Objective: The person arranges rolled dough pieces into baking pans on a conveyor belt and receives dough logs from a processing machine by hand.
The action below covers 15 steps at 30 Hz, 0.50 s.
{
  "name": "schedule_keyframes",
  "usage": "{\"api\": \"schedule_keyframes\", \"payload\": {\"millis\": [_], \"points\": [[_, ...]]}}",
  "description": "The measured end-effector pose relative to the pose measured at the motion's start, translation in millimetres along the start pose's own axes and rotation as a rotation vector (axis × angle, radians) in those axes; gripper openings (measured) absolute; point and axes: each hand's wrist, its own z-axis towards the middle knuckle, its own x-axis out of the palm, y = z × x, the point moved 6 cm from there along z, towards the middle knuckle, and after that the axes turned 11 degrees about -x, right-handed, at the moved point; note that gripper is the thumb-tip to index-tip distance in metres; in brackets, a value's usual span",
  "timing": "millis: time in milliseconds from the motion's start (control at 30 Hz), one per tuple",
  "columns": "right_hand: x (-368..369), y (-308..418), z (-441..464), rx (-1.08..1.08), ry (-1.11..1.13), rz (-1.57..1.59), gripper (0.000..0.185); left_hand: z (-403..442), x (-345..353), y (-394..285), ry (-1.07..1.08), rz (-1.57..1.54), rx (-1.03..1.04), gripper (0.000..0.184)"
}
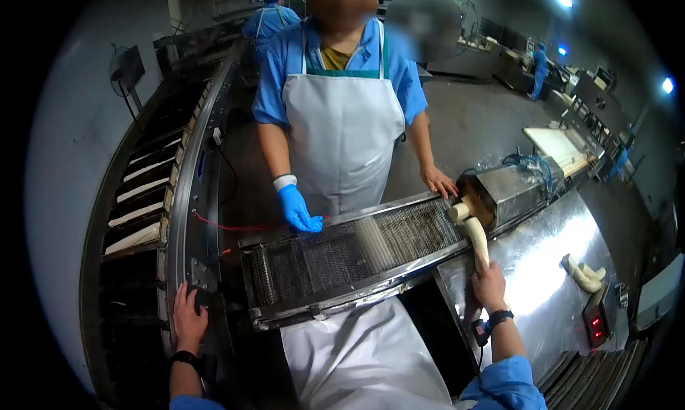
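Observation:
My left hand [190,319] rests on the metal edge of the long conveyor [191,217] at the left, fingers somewhat apart, with nothing in it. My right hand [489,287] is wrapped round the lower end of a long pale dough roll [476,240]. The roll's upper end lies at the right end of the mesh belt [357,249], by the opening of a metal housing [517,189]. Just above it, a short pale dough piece [459,212] sits at that opening.
A co-worker in a white apron [342,132] stands across the belt, one gloved hand [298,209] over it, the bare one at its far edge. More dough pieces [584,273] lie on the steel table [549,246] beside a scale with red digits [598,323].

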Motion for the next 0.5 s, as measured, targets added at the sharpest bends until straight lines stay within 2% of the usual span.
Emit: {"api": "schedule_keyframes", "payload": {"millis": [33,100,133,167,367,433,500], "points": [[1.0,-9.5,5.7,-0.011,-0.012,-0.001,0.059,1.2,-1.7,-1.0,0.017,-0.018,-0.012,0.047],[14.3,-58.7,6.2,0.130,-0.152,0.241,0.060,-3.1,-2.0,2.2,0.037,-0.034,-0.034,0.046],[29.9,-86.0,8.9,0.045,-0.255,0.476,0.060,-4.7,-0.9,3.2,0.033,-0.040,-0.017,0.045],[9.7,-75.1,-0.3,0.119,-0.208,0.596,0.059,-6.0,0.5,3.6,0.023,-0.048,0.000,0.044],[14.9,-109.8,-18.9,0.266,-0.115,-0.033,0.075,17.3,4.7,1.5,0.061,-0.080,0.004,0.043],[19.6,-122.8,-25.3,0.289,-0.114,-0.100,0.084,12.9,1.5,1.6,0.067,-0.081,-0.021,0.043],[27.3,-127.8,-28.7,0.304,-0.097,-0.159,0.079,-5.9,0.8,2.8,0.004,-0.109,-0.005,0.043]]}}
